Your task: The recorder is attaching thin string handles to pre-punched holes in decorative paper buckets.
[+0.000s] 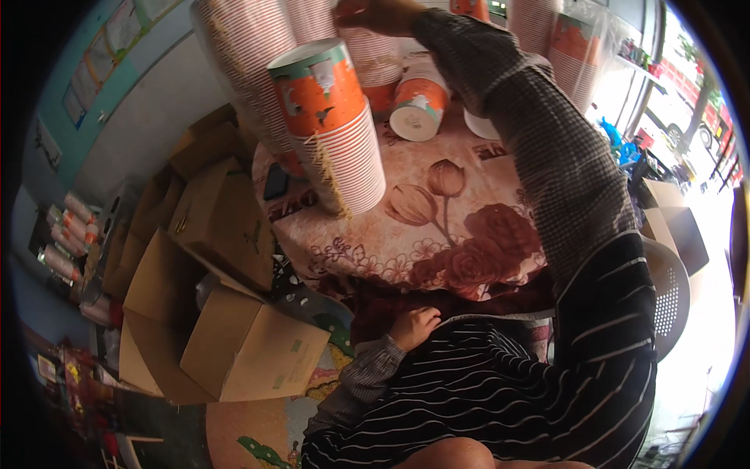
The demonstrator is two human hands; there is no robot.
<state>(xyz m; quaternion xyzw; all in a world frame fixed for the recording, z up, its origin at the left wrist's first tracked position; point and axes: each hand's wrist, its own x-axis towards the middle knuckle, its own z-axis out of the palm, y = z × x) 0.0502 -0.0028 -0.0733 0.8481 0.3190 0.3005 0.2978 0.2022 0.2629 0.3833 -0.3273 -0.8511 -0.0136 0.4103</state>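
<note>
My right arm stretches across the table to the far side, where my right hand (378, 15) is by the tall stacks of paper cups. The picture's top edge cuts it off, so its grip is unclear. My left hand (414, 327) rests low at the table's near edge, fingers curled against dark cloth; anything in them is hidden. A tall nested stack of paper cups (332, 129), orange and green on top with pale ribbed rims below, stands left of centre. Behind it rises a taller cup stack (248, 70). A shorter cup stack (419, 102) lies with its white base toward me.
A floral cloth covers the round table (437, 234). A dark phone (276, 180) lies at its left edge. Open cardboard boxes (258, 344) crowd the floor on the left. Bagged cups (578, 55) stand at the far right. A perforated stool (664, 301) is at right.
</note>
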